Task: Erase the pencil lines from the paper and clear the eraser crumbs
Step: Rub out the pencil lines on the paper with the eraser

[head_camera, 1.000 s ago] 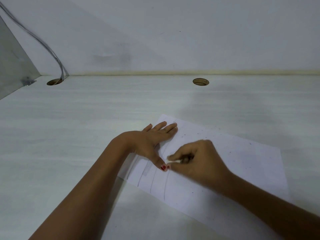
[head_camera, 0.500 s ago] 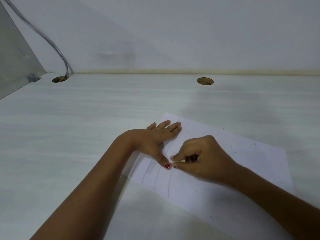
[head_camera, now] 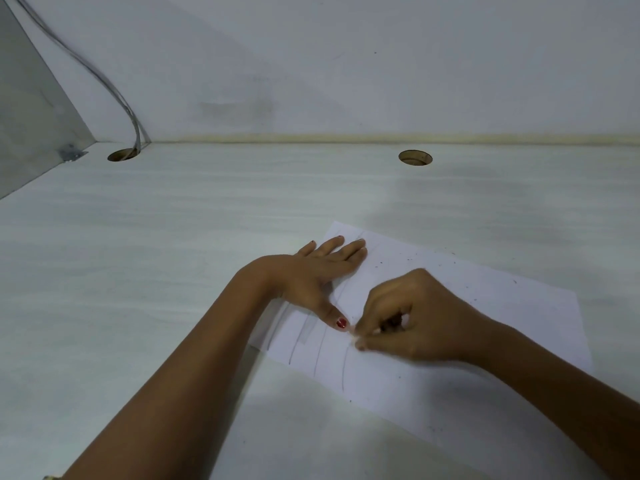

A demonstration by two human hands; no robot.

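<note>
Panel (head_camera: 31,109): grey side wall at the far left, standing on the bench (head_camera: 173,254), with a small metal bracket (head_camera: 72,154) at its foot.
Cable (head_camera: 104,76): runs down the back wall (head_camera: 381,64) and drops into the left hole (head_camera: 121,155) in the back corner of the bench.
Left grip (head_camera: 311,271): open, palm down, fingers straight and together. It presses flat on the left end of the paper (head_camera: 512,299), fingertips pointing away and the thumb, with a red nail, spread towards the other hand.
Pencil lines (head_camera: 318,351): several thin grey strokes on the left part of the paper, running from its near edge away under the flat hand. One has a wider grey smudge beside it.
Eraser (head_camera: 350,331): only a small pale tip shows, pinched on the paper just beside the red thumbnail, at the rightmost stroke. The rest is hidden.
Right grip (head_camera: 415,320): closed round the eraser, thumb and forefinger pinching it and the other fingers curled in. The hand is slightly blurred.
Right hole (head_camera: 415,157): round opening at the back of the bench, well apart from the paper.
Paper: white sheet lying flat and askew on the pale wood-grain bench, under both hands.
Crumbs (head_camera: 453,253): dark specks scattered over the right half of the sheet.
</note>
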